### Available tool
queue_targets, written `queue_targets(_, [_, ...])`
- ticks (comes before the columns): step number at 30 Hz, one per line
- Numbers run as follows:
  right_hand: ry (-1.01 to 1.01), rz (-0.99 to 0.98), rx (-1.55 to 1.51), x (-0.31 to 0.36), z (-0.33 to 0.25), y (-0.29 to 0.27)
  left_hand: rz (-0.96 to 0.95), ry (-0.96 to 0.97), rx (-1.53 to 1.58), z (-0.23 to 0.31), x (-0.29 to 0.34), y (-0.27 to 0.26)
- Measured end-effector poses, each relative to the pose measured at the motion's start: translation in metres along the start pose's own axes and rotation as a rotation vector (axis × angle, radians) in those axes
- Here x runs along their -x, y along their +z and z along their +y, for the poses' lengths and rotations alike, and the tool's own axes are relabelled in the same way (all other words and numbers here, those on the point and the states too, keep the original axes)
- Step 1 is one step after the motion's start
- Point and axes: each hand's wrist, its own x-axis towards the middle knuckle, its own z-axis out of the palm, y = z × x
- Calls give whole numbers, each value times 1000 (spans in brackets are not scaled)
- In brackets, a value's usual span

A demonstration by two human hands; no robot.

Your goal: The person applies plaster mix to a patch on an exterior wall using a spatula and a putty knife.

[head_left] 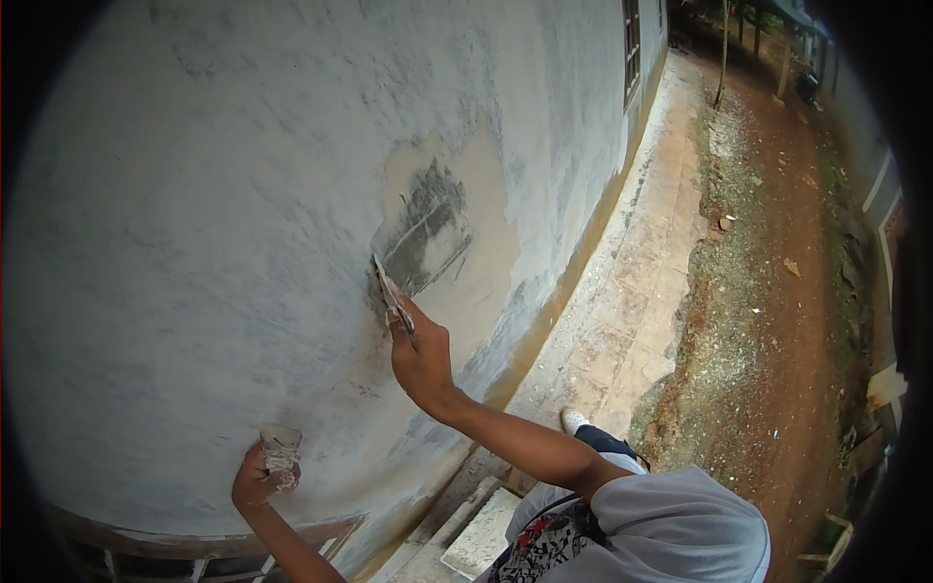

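My right hand (pixel 423 361) is closed round the handle of a putty knife (pixel 391 288), which is seen nearly edge-on. Its blade meets the wall (pixel 243 214) at the left border of a rough patch. Dark grey bare cement (pixel 428 238) shows in that patch, ringed by a smooth beige layer of filler (pixel 491 194). Lower down on the left, my left hand (pixel 255 478) grips a second putty knife (pixel 280 445), held near the wall. Pale putty is smeared over its blade and onto my fingers.
A barred window (pixel 185 549) lies below my left hand, and another window (pixel 632 44) is far up the wall. A paved ledge (pixel 622 321) runs along the wall's foot. Beyond it lie gravel and a reddish dirt path (pixel 787 291). A pale slab (pixel 483 534) is near my body.
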Motion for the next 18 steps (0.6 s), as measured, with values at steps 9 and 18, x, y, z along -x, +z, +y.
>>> queue_targets(9, [89, 247, -182, -88, -5, -52, 14, 21, 18, 10, -2, 17])
queue_targets(18, [-203, 43, 15, -1, 17, 26, 3, 39, 3, 5, -2, 8])
